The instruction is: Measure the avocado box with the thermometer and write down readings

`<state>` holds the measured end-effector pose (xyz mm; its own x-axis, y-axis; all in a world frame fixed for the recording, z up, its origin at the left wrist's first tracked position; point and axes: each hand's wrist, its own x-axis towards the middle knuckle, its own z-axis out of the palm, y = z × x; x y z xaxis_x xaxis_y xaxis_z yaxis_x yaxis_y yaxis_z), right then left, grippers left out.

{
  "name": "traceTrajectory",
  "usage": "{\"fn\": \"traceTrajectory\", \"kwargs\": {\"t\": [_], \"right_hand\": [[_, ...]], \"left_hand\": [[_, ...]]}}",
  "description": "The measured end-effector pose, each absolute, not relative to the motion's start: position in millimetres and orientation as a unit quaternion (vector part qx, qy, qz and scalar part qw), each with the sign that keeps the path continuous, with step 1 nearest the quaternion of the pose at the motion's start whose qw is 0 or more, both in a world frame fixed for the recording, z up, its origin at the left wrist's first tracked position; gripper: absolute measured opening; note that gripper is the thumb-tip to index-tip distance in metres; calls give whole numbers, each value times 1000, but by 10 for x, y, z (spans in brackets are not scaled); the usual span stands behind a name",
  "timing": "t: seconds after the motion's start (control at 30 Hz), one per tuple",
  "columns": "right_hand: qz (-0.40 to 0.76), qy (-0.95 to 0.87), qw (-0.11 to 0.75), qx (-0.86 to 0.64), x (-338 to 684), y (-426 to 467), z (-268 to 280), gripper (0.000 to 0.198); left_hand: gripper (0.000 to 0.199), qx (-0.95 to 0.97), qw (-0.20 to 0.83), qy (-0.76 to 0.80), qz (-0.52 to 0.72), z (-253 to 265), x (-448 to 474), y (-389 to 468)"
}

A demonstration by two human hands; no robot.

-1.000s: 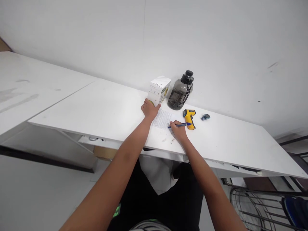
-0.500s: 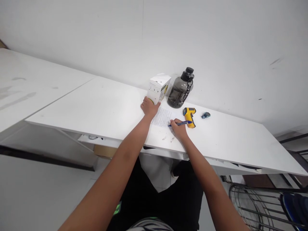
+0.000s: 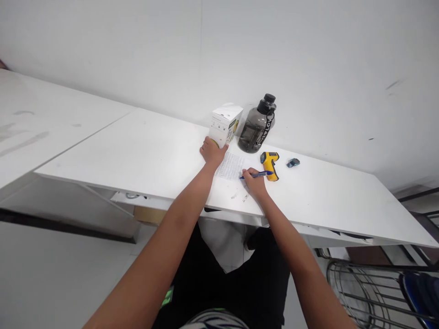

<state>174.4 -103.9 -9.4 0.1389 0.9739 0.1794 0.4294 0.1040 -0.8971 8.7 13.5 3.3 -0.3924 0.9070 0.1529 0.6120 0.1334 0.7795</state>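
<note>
My left hand [image 3: 213,152] is closed round the lower part of a white printed box [image 3: 219,129], which stands upright on the table. In my right hand [image 3: 254,182] is a blue pen [image 3: 262,174], its tip down at the right side of a sheet of paper [image 3: 229,165] covered in handwriting. The sheet lies flat between my hands, its left edge close to my left wrist. Just right of the pen lies a yellow and black infrared thermometer [image 3: 270,167]. The writing is too small to read.
A large grey water bottle [image 3: 255,128] with a black cap stands behind the paper, beside the box. A small blue-grey object [image 3: 293,163] lies right of the thermometer. The white table [image 3: 336,196] runs along a wall. A wire rack [image 3: 370,292] stands low at right.
My hands keep nearly the same place, the left on the box and the right on the pen. The whole view has shifted very slightly.
</note>
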Motion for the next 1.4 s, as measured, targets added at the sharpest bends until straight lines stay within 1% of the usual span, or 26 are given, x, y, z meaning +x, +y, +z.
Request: {"fn": "traceTrajectory", "kwargs": {"t": [0.27, 0.43, 0.57, 0.77, 0.87, 0.97, 1.07, 1.23, 1.33, 1.4], "right_hand": [[285, -590, 461, -598, 1744, -1043, -91, 37], [297, -598, 450, -593, 1759, -1034, -99, 37], [290, -584, 468, -596, 1767, -1047, -92, 41], [223, -551, 510, -622, 1757, -1106, -63, 52], [165, -576, 510, -617, 1750, -1099, -85, 45], [132, -594, 475, -636, 1743, -1054, -116, 34], [150, -593, 425, -668, 1740, -1020, -140, 39], [162, -590, 386, -690, 1724, -987, -170, 35], [174, -608, 347, -693, 1725, -863, -123, 44], [149, -614, 325, -704, 1769, -730, -37, 46]], "left_hand": [[83, 523, 189, 733, 391, 74, 93, 108], [83, 526, 181, 732, 393, 50, 93, 127], [82, 524, 179, 729, 401, 13, 90, 154], [83, 519, 181, 725, 415, 0, 83, 155], [83, 520, 183, 725, 413, 1, 74, 148], [81, 520, 179, 726, 414, -1, 63, 145], [80, 520, 173, 728, 411, 3, 53, 145], [80, 519, 177, 735, 399, 26, 48, 147], [80, 519, 174, 735, 400, 35, 44, 148], [79, 517, 173, 736, 402, 35, 37, 146]]}}
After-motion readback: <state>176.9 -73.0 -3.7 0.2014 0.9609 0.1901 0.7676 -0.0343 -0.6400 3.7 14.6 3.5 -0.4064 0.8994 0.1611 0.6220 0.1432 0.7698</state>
